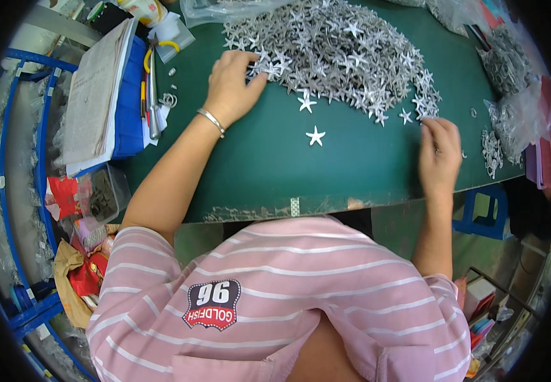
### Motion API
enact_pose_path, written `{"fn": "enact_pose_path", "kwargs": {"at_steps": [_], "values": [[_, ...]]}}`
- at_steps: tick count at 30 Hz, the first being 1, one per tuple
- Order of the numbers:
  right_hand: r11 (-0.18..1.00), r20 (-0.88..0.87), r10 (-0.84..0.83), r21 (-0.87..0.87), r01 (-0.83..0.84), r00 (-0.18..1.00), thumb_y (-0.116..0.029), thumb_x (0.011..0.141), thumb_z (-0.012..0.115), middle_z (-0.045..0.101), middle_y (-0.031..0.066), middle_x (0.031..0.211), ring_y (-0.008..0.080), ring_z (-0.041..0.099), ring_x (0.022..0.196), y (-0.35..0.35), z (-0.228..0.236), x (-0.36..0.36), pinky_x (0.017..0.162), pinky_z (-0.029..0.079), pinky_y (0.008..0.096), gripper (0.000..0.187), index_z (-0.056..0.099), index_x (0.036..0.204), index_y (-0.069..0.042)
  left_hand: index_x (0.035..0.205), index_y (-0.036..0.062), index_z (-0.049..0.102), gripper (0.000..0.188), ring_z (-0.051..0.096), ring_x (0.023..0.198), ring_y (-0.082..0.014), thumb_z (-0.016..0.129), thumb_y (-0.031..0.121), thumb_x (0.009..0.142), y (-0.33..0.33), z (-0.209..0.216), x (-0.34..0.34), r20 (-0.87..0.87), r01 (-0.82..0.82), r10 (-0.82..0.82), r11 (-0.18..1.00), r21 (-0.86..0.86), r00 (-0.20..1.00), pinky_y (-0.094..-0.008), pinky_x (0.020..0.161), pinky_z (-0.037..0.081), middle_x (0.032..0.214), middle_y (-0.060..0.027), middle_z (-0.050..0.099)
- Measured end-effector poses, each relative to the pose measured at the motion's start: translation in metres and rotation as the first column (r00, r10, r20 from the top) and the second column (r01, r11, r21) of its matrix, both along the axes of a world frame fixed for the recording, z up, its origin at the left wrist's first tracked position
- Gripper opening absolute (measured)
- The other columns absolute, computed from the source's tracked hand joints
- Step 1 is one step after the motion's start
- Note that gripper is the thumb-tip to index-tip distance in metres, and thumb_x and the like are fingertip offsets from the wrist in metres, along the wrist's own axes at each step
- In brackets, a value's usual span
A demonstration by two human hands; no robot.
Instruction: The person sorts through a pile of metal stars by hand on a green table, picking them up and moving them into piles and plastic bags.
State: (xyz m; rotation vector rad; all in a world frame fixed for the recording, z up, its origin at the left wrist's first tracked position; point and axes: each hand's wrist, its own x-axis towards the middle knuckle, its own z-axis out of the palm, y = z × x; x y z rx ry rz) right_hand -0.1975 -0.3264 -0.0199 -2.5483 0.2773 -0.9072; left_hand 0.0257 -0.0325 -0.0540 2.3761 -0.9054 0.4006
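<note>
A heap of silver-grey star-shaped metal charms, like small starfish, covers the far middle of the green table. My left hand, with a bracelet at its wrist, rests at the heap's left edge. Its thumb and bent fingers are apart, with a few stars by their tips. At the heap's right edge, my right hand has its fingers bent and close together, tips by the outermost stars. Whatever lies between them is hidden. Two single stars lie in front of the heap, the nearer one flat on the table.
Left on the table stand a blue tray with papers, yellow-handled pliers and a metal tool. Plastic bags of metal parts and a small chain pile lie right. Below stands a blue stool; blue racking is left.
</note>
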Motion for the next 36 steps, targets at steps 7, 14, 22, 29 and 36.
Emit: {"fn": "enact_pose_path", "kwargs": {"at_steps": [7, 14, 22, 29, 36], "values": [[0.824, -0.106, 0.566, 0.077, -0.561, 0.817, -0.003, 0.081, 0.061, 0.053, 0.0172, 0.128, 0.0345, 0.051, 0.118, 0.106, -0.014, 0.056, 0.101, 0.040, 0.0446, 0.036, 0.055, 0.116, 0.002, 0.103, 0.0038, 0.057, 0.033, 0.055, 0.097, -0.0316, 0.070, 0.009, 0.073, -0.007, 0.029, -0.086, -0.308, 0.417, -0.414, 0.907, -0.060, 0.857, -0.0382, 0.088, 0.042, 0.101, -0.0127, 0.058], [0.808, -0.165, 0.589, 0.153, -0.569, 0.791, -0.002, 0.080, 0.062, 0.059, 0.0137, 0.112, 0.0332, 0.056, 0.103, 0.096, -0.012, 0.027, 0.089, 0.044, 0.0414, 0.027, 0.062, 0.107, -0.002, 0.087, 0.0023, 0.065, 0.015, 0.059, 0.081, -0.0198, 0.070, -0.003, 0.074, 0.023, 0.036, -0.118, -0.357, 0.205, -0.275, 0.953, -0.223, 0.893, -0.0295, 0.070, 0.048, 0.093, -0.0089, 0.061], [0.835, -0.134, 0.550, 0.108, -0.539, 0.825, -0.003, 0.075, 0.070, 0.059, 0.0074, 0.095, 0.0279, 0.055, 0.087, 0.115, -0.010, 0.021, 0.074, 0.043, 0.0387, 0.023, 0.065, 0.097, -0.006, 0.080, 0.0052, 0.068, 0.015, 0.058, 0.074, -0.0242, 0.075, 0.001, 0.068, 0.022, 0.029, -0.137, -0.103, 0.342, -0.352, 0.934, -0.106, 0.930, -0.0322, 0.066, 0.047, 0.083, -0.0054, 0.062], [0.820, -0.030, 0.562, 0.150, -0.552, 0.827, -0.002, 0.075, 0.069, 0.062, 0.0074, 0.094, 0.0282, 0.057, 0.088, 0.113, -0.014, 0.024, 0.075, 0.045, 0.0377, 0.020, 0.064, 0.094, -0.005, 0.088, 0.0028, 0.067, 0.019, 0.058, 0.080, -0.0256, 0.075, 0.007, 0.072, 0.036, 0.033, -0.148, -0.284, 0.194, -0.253, 0.956, -0.219, 0.925, -0.0345, 0.072, 0.047, 0.089, -0.0092, 0.063], [0.800, -0.046, 0.565, 0.273, -0.534, 0.824, -0.001, 0.077, 0.067, 0.063, 0.0112, 0.092, 0.0300, 0.060, 0.087, 0.115, -0.017, 0.025, 0.075, 0.048, 0.0381, 0.014, 0.064, 0.091, -0.003, 0.088, 0.0037, 0.066, 0.020, 0.057, 0.078, -0.0266, 0.074, 0.005, 0.070, 0.009, 0.029, -0.154, -0.230, 0.305, -0.314, 0.950, -0.071, 0.921, -0.0360, 0.072, 0.046, 0.085, -0.0093, 0.057]]}}
